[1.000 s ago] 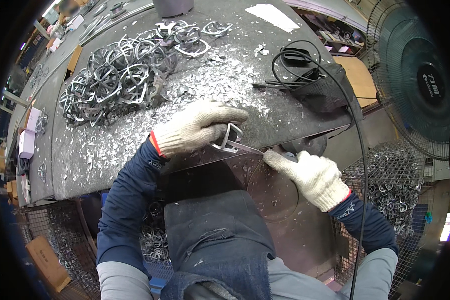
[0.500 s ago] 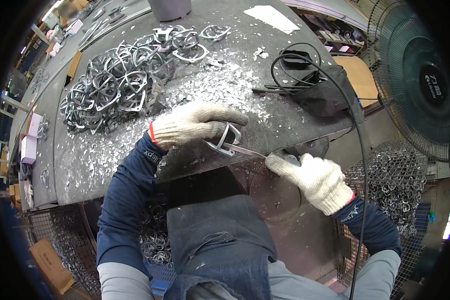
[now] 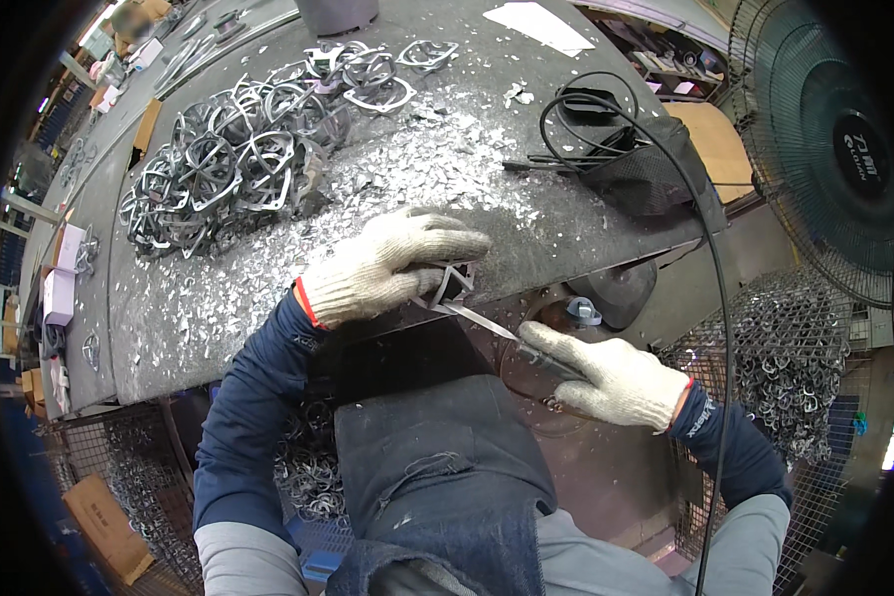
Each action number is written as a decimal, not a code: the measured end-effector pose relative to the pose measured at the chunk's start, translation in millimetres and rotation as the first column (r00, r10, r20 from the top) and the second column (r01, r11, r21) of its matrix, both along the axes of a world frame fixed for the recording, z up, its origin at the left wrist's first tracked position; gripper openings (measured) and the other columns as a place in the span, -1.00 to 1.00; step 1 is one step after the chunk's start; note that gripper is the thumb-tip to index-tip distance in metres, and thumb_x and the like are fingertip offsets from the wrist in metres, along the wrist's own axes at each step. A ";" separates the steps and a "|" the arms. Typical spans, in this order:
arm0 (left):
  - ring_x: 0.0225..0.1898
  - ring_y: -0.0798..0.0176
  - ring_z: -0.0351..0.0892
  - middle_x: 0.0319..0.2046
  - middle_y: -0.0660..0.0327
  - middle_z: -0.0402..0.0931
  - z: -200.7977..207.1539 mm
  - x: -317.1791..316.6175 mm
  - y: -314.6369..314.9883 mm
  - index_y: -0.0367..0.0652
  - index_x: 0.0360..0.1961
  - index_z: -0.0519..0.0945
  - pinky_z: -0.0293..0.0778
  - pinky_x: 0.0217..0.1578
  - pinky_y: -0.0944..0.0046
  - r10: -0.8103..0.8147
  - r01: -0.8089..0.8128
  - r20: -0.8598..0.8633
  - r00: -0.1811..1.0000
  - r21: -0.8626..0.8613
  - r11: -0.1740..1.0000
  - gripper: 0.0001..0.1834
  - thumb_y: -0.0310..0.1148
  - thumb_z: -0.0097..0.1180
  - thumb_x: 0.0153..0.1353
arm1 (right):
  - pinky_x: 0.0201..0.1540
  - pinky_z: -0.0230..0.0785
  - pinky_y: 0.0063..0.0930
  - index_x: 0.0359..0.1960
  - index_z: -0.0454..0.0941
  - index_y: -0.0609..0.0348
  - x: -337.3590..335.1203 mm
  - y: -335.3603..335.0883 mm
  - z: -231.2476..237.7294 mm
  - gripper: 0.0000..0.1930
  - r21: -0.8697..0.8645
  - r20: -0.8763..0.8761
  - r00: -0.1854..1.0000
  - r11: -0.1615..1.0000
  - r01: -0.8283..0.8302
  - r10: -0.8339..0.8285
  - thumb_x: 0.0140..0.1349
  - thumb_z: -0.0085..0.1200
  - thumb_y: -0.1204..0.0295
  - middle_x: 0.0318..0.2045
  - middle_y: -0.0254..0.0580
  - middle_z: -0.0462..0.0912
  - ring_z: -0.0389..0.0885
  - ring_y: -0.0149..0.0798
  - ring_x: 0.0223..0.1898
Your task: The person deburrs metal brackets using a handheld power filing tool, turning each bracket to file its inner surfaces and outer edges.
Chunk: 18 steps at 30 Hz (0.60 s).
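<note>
My left hand (image 3: 392, 263), in a white knitted glove, is closed round a small silver metal frame (image 3: 454, 285) at the table's front edge; its fingers hide part of the piece. My right hand (image 3: 616, 375), gloved alike, grips the dark handle of what looks like a flat file (image 3: 485, 322). The index finger lies stretched along the handle. The file's narrow blade points up and left, its far end against or inside the frame. Beyond my left hand lies a heap of similar metal frames (image 3: 214, 164), with silvery flakes (image 3: 437, 164) scattered around it.
On the dark table (image 3: 566, 238) are a black mesh pouch (image 3: 646, 169), a looping black cable (image 3: 700, 199), a white sheet (image 3: 538, 27) and a grey bucket (image 3: 338, 14). A large fan (image 3: 829, 149) stands at right. Wire baskets of metal parts (image 3: 780, 358) flank me below.
My right hand has moved slightly down and left, turning so the file's handle now shows. The frame has tilted in my left hand, which has barely moved.
</note>
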State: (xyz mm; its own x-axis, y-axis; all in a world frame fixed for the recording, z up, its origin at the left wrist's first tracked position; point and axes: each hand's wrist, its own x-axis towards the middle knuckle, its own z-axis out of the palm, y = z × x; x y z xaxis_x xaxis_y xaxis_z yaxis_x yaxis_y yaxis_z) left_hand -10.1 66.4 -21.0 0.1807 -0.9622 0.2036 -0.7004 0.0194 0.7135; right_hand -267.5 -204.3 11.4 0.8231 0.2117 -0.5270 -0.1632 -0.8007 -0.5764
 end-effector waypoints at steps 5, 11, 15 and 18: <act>0.50 -0.24 0.56 0.42 -0.06 0.67 2.2 -11.0 5.4 -0.07 0.53 0.65 0.45 0.54 -0.20 0.070 -0.073 0.146 0.987 0.017 0.997 -0.26 -0.52 0.27 0.25 | 0.19 0.71 0.15 0.84 0.09 -0.40 -3.8 21.8 -9.3 -0.09 -0.017 -0.035 0.996 0.997 0.079 -0.079 0.51 0.22 0.22 0.10 0.34 0.82 0.85 0.38 0.05; 0.57 -0.19 0.50 0.48 -0.03 0.63 -0.4 -17.1 19.4 -0.03 0.60 0.56 0.30 0.62 -0.24 0.116 -0.140 0.319 0.940 0.053 0.989 -0.23 -0.46 0.31 0.32 | 0.17 0.72 0.12 0.83 0.11 -0.42 -11.0 40.8 -16.2 -0.11 -0.032 0.055 0.994 0.995 0.095 -0.093 0.52 0.24 0.26 0.14 0.23 0.84 0.87 0.33 0.03; 0.61 -0.28 0.45 0.50 -0.14 0.59 1.7 -24.1 22.6 -0.21 0.60 0.53 0.25 0.64 -0.28 0.110 -0.123 0.314 0.943 0.021 0.992 -0.11 -0.23 0.49 0.23 | 0.16 0.73 0.10 0.82 0.12 -0.43 -15.4 51.4 -11.3 -0.12 -0.168 0.002 0.992 0.978 0.127 -0.128 0.53 0.25 0.24 0.12 0.22 0.85 0.88 0.30 0.03; 0.62 -0.29 0.42 0.52 -0.11 0.57 -7.0 -37.4 14.7 -0.17 0.57 0.55 0.22 0.67 -0.30 0.250 -0.288 0.360 0.899 0.054 0.956 0.07 0.00 0.70 0.04 | 0.14 0.72 0.16 0.82 0.12 -0.41 -20.0 53.2 -2.9 -0.11 -0.028 0.016 0.985 0.985 0.172 -0.172 0.53 0.26 0.24 0.04 0.29 0.84 0.87 0.34 0.01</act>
